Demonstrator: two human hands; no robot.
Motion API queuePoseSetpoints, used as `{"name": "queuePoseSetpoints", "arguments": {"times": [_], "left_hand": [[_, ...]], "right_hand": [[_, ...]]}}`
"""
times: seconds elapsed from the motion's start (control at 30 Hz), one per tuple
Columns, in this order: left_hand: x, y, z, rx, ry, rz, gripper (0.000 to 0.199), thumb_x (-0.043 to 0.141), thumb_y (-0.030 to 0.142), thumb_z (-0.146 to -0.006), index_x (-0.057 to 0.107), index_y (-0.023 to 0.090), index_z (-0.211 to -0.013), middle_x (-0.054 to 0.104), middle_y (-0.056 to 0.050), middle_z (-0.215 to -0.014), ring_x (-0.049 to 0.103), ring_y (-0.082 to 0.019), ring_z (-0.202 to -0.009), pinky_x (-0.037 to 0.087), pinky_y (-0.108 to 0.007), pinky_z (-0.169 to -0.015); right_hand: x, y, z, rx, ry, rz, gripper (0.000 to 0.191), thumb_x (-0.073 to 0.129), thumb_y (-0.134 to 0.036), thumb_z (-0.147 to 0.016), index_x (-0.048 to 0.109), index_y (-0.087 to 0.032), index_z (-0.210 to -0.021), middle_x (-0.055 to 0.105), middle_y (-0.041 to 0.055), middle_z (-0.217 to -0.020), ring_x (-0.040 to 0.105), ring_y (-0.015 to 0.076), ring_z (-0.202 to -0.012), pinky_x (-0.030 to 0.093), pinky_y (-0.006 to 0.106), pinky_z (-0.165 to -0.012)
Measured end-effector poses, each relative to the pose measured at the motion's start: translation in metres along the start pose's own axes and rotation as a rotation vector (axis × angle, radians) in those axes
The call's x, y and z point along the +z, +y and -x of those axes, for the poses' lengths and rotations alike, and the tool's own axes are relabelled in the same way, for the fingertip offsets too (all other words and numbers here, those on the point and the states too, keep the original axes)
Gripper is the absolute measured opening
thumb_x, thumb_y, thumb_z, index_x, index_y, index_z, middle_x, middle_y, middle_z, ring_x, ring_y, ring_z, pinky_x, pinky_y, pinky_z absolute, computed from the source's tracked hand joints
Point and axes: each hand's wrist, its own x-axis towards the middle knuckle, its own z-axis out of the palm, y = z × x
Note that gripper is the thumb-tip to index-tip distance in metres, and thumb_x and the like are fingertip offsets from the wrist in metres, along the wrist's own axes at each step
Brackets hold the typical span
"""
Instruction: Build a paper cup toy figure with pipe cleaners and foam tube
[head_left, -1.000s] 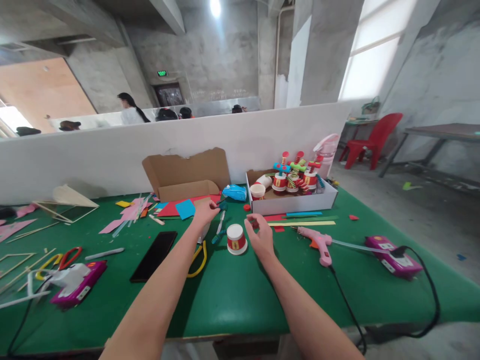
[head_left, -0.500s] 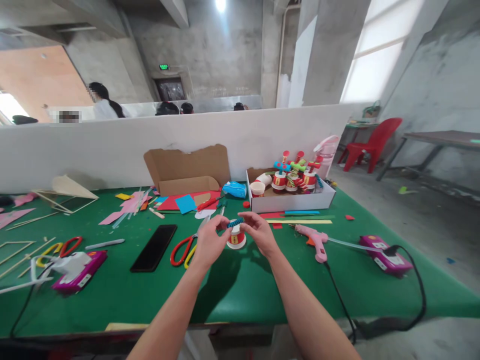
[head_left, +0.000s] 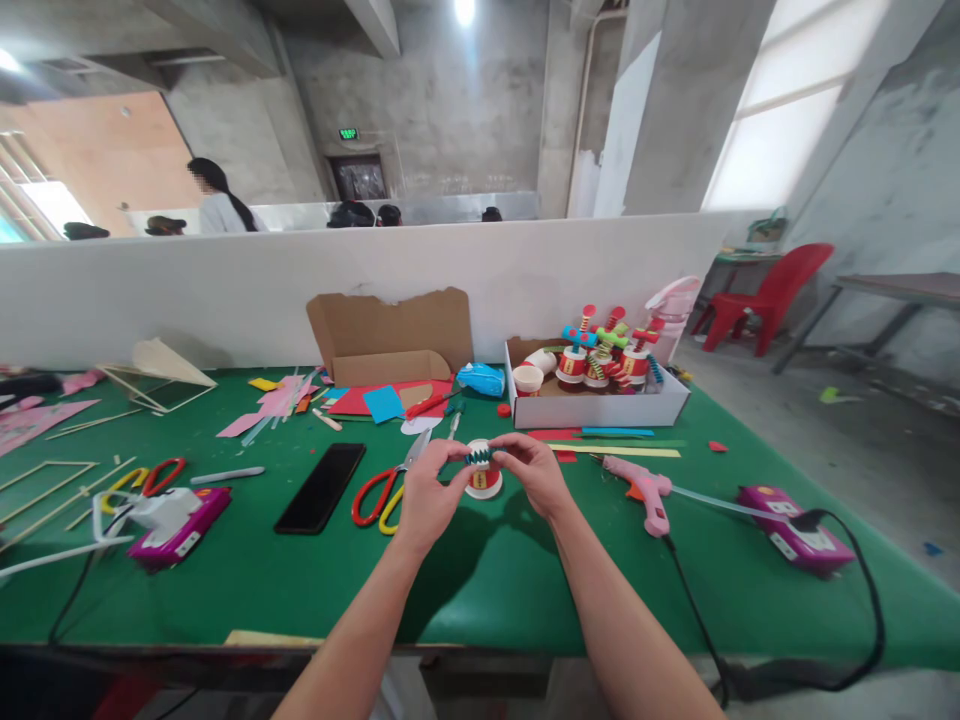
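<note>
A small dark teal folded paper strip (head_left: 478,457) is stretched between my two hands, its zigzag folds showing. The fingertips of my left hand (head_left: 433,492) pinch its left end, and my right hand (head_left: 534,474) pinches the right end. Just behind and below the strip, a red and white paper cup (head_left: 485,484) stands upside down on the green table. Scissors with red and yellow handles (head_left: 375,496) lie open beside my left hand.
A white box (head_left: 600,410) with decorated cups stands behind, to the right. On the right lie a pink glue gun (head_left: 645,488) and a purple power block (head_left: 796,530) with a cable. A black phone (head_left: 321,488) and another purple block (head_left: 180,530) are on the left.
The view has turned slightly left, so the table's things appear further right. The folded strip now looks more opened out and level between my fingertips.
</note>
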Motion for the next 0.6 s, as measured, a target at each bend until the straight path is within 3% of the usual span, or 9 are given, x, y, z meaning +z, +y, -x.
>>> {"name": "queuePoseSetpoints", "arguments": {"times": [0.23, 0.37, 0.6], "left_hand": [[-0.0095, -0.0018, -0.003, 0.05, 0.029, 0.031, 0.007, 0.063, 0.026, -0.08, 0.061, 0.02, -0.086, 0.065, -0.004, -0.091, 0.061, -0.019, -0.09, 0.048, -0.032, -0.085], [-0.0086, -0.0033, -0.0014, 0.044, 0.029, 0.014, 0.007, 0.064, 0.026, -0.08, 0.061, 0.02, -0.084, 0.065, -0.004, -0.089, 0.06, -0.018, -0.088, 0.048, -0.031, -0.082], [-0.0053, -0.0055, 0.0, -0.082, 0.04, 0.027, 0.013, 0.065, 0.03, -0.076, 0.06, 0.02, -0.083, 0.062, -0.002, -0.08, 0.057, -0.016, -0.075, 0.048, -0.029, -0.072]], "right_hand": [[-0.0028, -0.0009, -0.0013, -0.086, 0.062, -0.02, 0.022, 0.081, -0.031, -0.061, 0.072, -0.023, -0.079, 0.07, 0.0011, -0.083, 0.062, 0.015, -0.078, 0.051, 0.03, -0.076], [-0.0032, 0.0003, -0.0012, -0.072, 0.098, -0.096, 0.033, 0.083, -0.03, -0.058, 0.069, -0.024, -0.088, 0.069, 0.0009, -0.086, 0.063, 0.0149, -0.082, 0.051, 0.03, -0.079], [-0.0076, 0.0021, -0.0033, -0.025, 0.171, -0.206, 0.027, 0.082, -0.036, -0.059, 0.065, -0.021, -0.073, 0.063, -0.0015, -0.072, 0.057, 0.0105, -0.064, 0.05, 0.027, -0.066]]}}
